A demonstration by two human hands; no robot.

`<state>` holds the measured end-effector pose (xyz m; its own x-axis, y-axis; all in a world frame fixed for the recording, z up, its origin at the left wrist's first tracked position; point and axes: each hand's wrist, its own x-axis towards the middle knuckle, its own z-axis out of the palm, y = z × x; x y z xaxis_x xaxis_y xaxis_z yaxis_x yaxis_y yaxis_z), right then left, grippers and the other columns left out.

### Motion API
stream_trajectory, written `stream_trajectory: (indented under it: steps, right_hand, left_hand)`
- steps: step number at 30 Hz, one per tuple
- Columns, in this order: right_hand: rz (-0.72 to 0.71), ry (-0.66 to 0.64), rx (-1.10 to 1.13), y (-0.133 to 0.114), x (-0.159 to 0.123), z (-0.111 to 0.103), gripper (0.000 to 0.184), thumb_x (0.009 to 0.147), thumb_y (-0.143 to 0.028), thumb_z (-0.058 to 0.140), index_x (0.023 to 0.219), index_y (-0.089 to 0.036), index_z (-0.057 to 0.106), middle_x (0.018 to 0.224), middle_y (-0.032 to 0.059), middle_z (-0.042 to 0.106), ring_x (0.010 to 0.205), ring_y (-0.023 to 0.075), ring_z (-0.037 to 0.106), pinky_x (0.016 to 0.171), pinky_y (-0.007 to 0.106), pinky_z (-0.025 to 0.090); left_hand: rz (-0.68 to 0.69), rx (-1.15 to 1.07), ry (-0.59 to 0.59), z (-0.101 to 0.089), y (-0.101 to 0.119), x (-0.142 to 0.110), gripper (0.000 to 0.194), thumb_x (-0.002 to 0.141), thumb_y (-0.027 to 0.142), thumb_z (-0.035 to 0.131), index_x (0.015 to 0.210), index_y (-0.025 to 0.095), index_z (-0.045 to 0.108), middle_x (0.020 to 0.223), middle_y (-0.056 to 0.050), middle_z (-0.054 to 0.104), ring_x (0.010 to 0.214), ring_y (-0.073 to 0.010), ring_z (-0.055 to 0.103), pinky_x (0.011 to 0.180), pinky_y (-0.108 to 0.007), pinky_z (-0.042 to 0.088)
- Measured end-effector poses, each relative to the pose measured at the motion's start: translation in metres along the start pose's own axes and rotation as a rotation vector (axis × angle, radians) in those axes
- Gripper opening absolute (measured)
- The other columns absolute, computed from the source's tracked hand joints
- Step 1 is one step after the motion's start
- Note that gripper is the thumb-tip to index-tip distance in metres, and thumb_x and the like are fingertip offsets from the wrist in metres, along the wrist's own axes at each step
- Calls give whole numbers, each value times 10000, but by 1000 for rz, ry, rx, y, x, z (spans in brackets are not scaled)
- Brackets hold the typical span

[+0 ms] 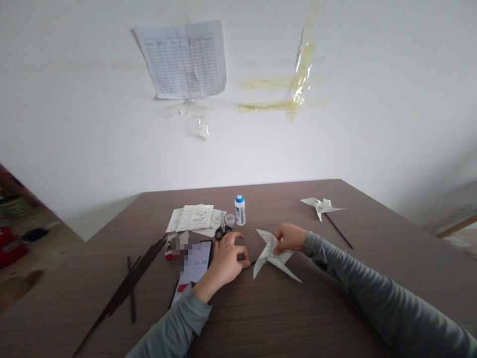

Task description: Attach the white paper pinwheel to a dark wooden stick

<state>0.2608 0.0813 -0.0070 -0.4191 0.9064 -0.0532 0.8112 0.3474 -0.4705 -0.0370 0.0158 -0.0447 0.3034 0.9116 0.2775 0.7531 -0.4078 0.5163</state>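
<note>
Grey sleeves (175, 323) reach in from the bottom of the frame across a brown wood-grain table (261, 318) — the right hand (291, 237) pinching a printed paper pinwheel (270, 256) near its centre, its grip clamped on the gathered sheet. Just left of the pinwheel, the left hand (227, 258) curls over the end of a thin dark stick (253, 262), its fingers drawn together; whether they clamp the stick cannot be told from this view.

The pinwheel's thin paper looks light and soft, likely to crease or spring open if pulled by its pointed blades; the gathered centre appears the safest place to hold it, with a light pinch.

Beyond the pinwheel and to its right, a finished paper pinwheel (320, 206) on a dark stick (337, 229) lies on the table. Left of the pinwheel sit black-handled scissors (222, 231), a blue-capped glue bottle (240, 210), a small clear cap (229, 219) and printed papers (194, 219). A smartphone (192, 271) lies farther left, just beside the left hand, and a loose bundle of dark sticks (126, 283) rests well left of the pinwheel. Far beyond it, a ruled paper chart (182, 59) is taped to a white wall (112, 149).
</note>
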Motion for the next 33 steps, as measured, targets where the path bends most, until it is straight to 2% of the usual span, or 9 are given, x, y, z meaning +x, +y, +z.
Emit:
stream_trajectory:
  steps: [3, 7, 10, 15, 25, 29, 33]
  right_hand:
    - [150, -168, -99, -13, -2, -9, 120, 824, -349, 1059, 783, -279, 971, 738, -7, 798, 905, 297, 853, 855, 387, 598]
    - [209, -224, -167, -28, -5, -18, 147, 889, -386, 1034, 988, -277, 1042, 942, 33, 911, 1143, 364, 907, 1014, 416, 637]
    - [230, -234, -171, -34, -6, -20, 135, 889, -380, 1035, 993, -294, 1044, 989, 35, 934, 1208, 393, 916, 1096, 453, 650]
    - [260, -231, -167, -40, -5, -19, 70, 858, -334, 1037, 920, -304, 1026, 975, 20, 932, 1260, 416, 921, 1207, 517, 648]
    - [315, -230, -108, -42, 0, -21, 147, 793, -245, 1050, 931, -291, 1029, 923, 25, 938, 1206, 408, 936, 1131, 481, 690]
    - [330, -221, -120, -45, 4, -20, 132, 764, -196, 1066, 812, -273, 970, 913, 49, 933, 1182, 431, 934, 1114, 513, 700]
    - [348, -218, -145, -49, 6, -20, 230, 770, -176, 1077, 694, -262, 878, 900, 54, 920, 1176, 441, 927, 1098, 522, 694]
  left_hand:
    - [-96, 47, -130, -11, 16, 2, 235, 895, 116, 1084, 830, 265, 914, 1670, -167, 859, 1662, -519, 755, 1411, -902, 569]
    - [-202, 95, -220, -25, 37, 2, 197, 946, 132, 1053, 950, 275, 918, 1836, -127, 770, 1803, -518, 640, 1502, -901, 462]
    - [-224, 98, -233, -29, 44, 2, 196, 967, 127, 1034, 987, 285, 919, 1871, -116, 748, 1832, -524, 609, 1524, -911, 419]
    - [-232, 90, -236, -30, 45, 2, 227, 942, 112, 1051, 999, 290, 923, 1874, -116, 739, 1854, -518, 590, 1544, -871, 425]
    - [-225, 126, -254, -29, 47, 4, 240, 944, 93, 1053, 1029, 281, 929, 1892, -138, 720, 1865, -517, 585, 1547, -866, 436]
    - [-223, 117, -254, -30, 48, 4, 245, 943, 83, 1047, 1030, 279, 928, 1894, -138, 721, 1860, -521, 588, 1546, -885, 418]
    - [-236, 94, -251, -31, 49, 4, 244, 933, 84, 1050, 1032, 274, 932, 1904, -145, 716, 1869, -534, 572, 1551, -903, 389]
